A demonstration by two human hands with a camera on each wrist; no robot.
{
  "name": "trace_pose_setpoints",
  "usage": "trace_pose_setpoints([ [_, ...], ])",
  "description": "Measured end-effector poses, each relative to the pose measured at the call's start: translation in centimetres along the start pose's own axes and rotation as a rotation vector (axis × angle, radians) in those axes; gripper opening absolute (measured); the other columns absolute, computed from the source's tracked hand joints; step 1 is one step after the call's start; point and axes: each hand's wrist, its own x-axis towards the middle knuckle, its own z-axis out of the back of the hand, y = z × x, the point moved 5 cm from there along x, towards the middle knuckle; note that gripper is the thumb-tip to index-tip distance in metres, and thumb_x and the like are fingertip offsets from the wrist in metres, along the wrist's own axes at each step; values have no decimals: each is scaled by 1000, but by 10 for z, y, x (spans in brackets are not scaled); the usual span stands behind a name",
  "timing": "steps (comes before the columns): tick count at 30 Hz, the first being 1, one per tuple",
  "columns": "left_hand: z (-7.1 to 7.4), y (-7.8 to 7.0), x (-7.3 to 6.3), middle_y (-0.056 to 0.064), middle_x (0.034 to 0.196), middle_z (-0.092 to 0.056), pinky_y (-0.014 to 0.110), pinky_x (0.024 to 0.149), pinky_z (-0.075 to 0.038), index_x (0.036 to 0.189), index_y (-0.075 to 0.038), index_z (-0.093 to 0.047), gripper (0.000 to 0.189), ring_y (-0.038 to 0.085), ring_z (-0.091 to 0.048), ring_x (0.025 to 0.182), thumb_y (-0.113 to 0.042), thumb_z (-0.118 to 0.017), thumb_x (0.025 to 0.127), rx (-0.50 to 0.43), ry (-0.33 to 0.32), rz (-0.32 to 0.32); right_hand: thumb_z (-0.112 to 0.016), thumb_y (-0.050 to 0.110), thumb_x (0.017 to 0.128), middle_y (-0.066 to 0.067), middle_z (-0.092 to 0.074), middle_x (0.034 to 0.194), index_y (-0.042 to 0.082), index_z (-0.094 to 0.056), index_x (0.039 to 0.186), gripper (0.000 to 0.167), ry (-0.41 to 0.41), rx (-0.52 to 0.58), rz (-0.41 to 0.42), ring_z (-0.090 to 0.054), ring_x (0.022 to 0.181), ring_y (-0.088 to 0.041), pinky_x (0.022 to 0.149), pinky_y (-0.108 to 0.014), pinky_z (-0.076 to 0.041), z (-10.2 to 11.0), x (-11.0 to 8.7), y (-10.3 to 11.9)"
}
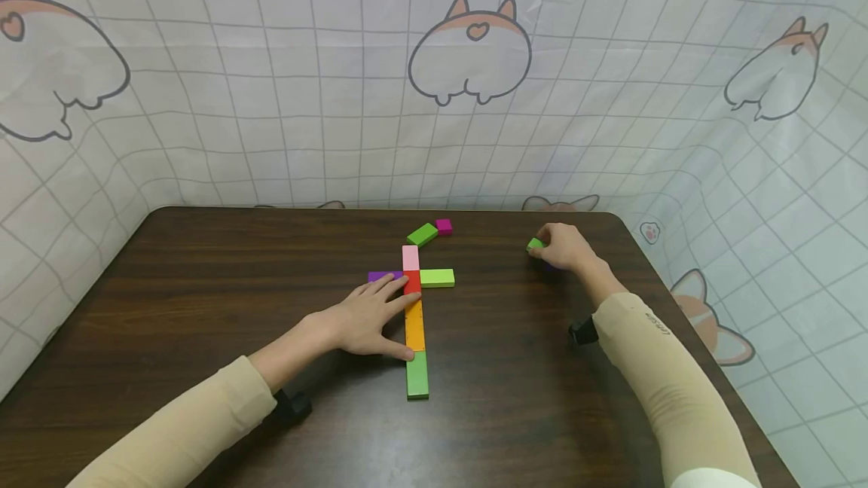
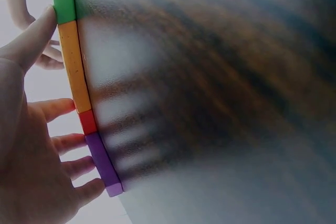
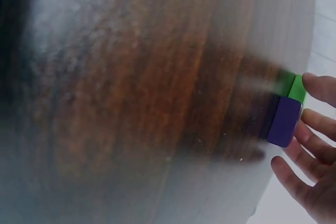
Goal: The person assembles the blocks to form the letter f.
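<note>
My left hand [image 1: 366, 318] lies with spread fingers over a cross-shaped layout of blocks. Its thumb is by the long green block [image 1: 417, 379], and its fingertips rest about the orange block [image 1: 415, 333], the red block [image 1: 412, 277] and the purple block [image 2: 103, 161]. A pink block [image 1: 410, 257] tops the column, and a lime block [image 1: 437, 278] juts out to the right. Far to the right, my right hand [image 1: 568, 247] pinches a small green block [image 1: 534, 245] between thumb and fingers. Beside that one stands a dark purple block [image 3: 284, 121], partly hidden under the hand in the head view.
Behind the column, a green block [image 1: 423, 234] lies at a slant, its corner close to a magenta block [image 1: 444, 227]. The dark wooden table [image 1: 203, 285] ends at the back against a white grid-patterned cloth [image 1: 271, 96].
</note>
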Motion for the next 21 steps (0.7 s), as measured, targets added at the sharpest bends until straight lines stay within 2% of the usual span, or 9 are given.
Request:
trace_pose_setpoints([
  [5, 0, 0, 0, 16, 169, -16, 66, 118, -16, 163, -16, -30, 102, 41, -11, 154, -74, -64, 86, -3, 2, 0, -69, 21, 98, -28, -65, 120, -13, -61, 125, 44, 6, -16, 15, -63, 101, -38, 89, -50, -52, -3, 2, -3],
  [21, 0, 1, 1, 16, 169, -16, 65, 118, -16, 164, -16, -30, 103, 41, -12, 154, -74, -64, 86, 3, 0, 0, -67, 14, 99, -29, -65, 120, -14, -60, 127, 40, -5, -29, 22, -64, 104, -39, 91, -50, -52, -8, 6, -5],
])
